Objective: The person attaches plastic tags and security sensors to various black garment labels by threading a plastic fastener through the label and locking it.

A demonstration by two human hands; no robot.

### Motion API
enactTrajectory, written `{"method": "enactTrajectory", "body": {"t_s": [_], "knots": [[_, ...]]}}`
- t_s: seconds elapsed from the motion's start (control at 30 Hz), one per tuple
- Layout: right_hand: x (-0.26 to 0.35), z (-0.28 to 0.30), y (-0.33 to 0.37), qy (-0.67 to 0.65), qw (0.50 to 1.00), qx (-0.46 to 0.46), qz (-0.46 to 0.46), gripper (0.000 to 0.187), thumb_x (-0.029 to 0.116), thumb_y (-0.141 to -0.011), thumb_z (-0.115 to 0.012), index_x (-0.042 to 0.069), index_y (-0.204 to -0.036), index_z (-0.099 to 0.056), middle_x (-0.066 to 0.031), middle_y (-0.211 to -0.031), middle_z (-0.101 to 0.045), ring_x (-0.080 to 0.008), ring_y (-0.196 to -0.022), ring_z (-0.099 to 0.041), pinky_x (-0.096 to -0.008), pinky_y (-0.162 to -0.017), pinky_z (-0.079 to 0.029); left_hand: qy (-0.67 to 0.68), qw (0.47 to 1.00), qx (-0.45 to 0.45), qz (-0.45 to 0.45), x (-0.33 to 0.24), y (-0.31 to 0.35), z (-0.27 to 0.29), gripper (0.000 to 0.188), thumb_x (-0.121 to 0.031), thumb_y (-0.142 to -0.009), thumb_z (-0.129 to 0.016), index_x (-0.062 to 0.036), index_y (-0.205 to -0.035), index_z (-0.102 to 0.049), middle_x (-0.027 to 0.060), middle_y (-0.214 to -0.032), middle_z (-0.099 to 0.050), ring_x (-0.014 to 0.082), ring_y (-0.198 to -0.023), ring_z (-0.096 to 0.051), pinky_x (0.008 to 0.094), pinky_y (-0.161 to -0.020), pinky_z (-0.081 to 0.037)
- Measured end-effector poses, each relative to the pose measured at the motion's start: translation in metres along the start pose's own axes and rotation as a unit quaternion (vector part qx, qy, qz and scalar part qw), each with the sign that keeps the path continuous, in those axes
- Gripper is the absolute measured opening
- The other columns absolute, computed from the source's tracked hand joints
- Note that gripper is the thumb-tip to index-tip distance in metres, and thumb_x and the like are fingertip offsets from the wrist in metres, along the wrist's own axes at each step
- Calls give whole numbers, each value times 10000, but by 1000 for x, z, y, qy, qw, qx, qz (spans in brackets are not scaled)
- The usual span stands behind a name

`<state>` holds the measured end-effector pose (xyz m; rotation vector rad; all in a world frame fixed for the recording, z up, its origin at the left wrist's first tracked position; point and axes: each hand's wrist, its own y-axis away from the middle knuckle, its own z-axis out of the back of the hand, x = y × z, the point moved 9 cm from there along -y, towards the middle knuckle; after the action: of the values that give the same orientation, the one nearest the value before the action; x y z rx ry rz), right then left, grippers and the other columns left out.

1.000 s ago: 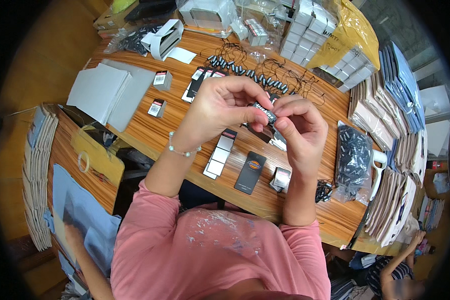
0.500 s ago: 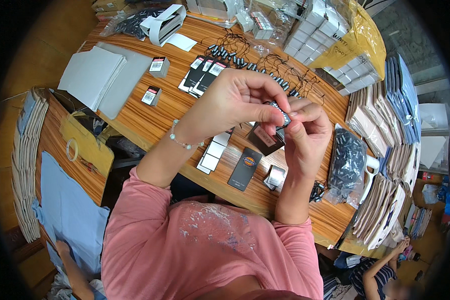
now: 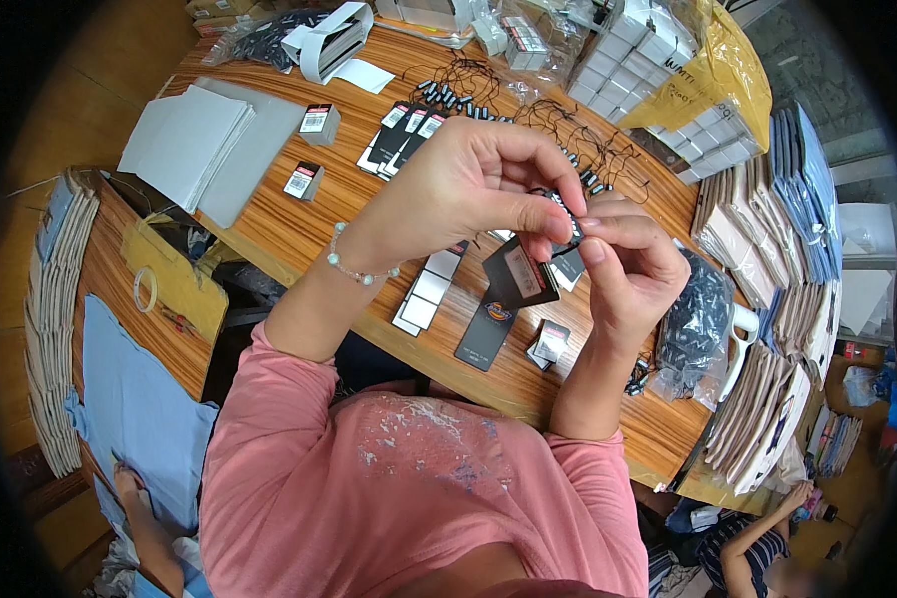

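My left hand (image 3: pixel 503 194), with a beaded bracelet at its wrist, pinches a small black string seal (image 3: pixel 572 227) with white marks between thumb and fingers. The thumb and forefinger of my right hand (image 3: pixel 636 261) are closed at the seal's other side; what exactly they grip is too small to make out. Below the fingers hang dark hang tags (image 3: pixel 505 279), one with a pinkish panel. Under them on the table lies a black card (image 3: pixel 483 341) with a coloured emblem. A small stack of white-labelled tags (image 3: pixel 550 342) is nearby, and a strip of white labels (image 3: pixel 427 299) lies to the left.
Loose seals with black strings (image 3: pixel 583 140) spread across the far table. Black labelled cards (image 3: pixel 404 135) and two small label stacks (image 3: pixel 317 125) lie left of them. A bag of black seals (image 3: pixel 696 314) and folded garments (image 3: pixel 757 429) line the right. Other people's arms show at both lower corners.
My right hand has moved slightly right and down. The hanging tags have swung lower and left, now covering part of the black card with the emblem.
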<state>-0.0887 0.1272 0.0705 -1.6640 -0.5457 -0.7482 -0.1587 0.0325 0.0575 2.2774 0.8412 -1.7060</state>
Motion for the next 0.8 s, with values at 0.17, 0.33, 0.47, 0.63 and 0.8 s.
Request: {"method": "enactTrajectory", "body": {"t_s": [0.17,0.33,0.47,0.63,0.8], "knots": [[5,-1,-1,23,1000,9,-9,108,-61,-661,-664,-51,-760,-621,-135,-749,-626,-201,-686,-588,-301,-662,-446,-7,1000,-3,21,-2,2,-4,134,10,-728,-649,46,-834,-575,91,-718,-600,129,-581,-612,209,-539,-520],[9,1,1,33,999,21,-16,106,-52,-663,-672,-52,-757,-622,-136,-751,-627,-203,-695,-593,-303,-666,-449,-15,1000,4,18,-3,3,-8,129,15,-722,-651,46,-822,-575,91,-705,-597,132,-579,-613,212,-535,-521],[13,0,1,60,998,22,-26,102,-57,-665,-669,-56,-754,-620,-138,-748,-626,-204,-697,-595,-302,-671,-450,-15,1000,11,13,-5,2,-11,123,27,-719,-650,48,-815,-576,90,-707,-591,136,-582,-615,216,-534,-524],[21,0,2,85,996,5,-15,97,-73,-667,-652,-56,-754,-614,-137,-741,-622,-202,-696,-595,-297,-673,-450,-19,1000,6,18,-7,3,-14,121,31,-717,-652,49,-808,-574,92,-725,-591,141,-587,-616,217,-540,-528],[25,0,3,105,994,-14,3,94,-76,-670,-641,-54,-756,-610,-139,-741,-620,-200,-685,-592,-297,-674,-449,-28,1000,9,6,-11,3,-15,125,30,-715,-656,41,-811,-576,86,-723,-594,133,-593,-614,212,-533,-519]]}}
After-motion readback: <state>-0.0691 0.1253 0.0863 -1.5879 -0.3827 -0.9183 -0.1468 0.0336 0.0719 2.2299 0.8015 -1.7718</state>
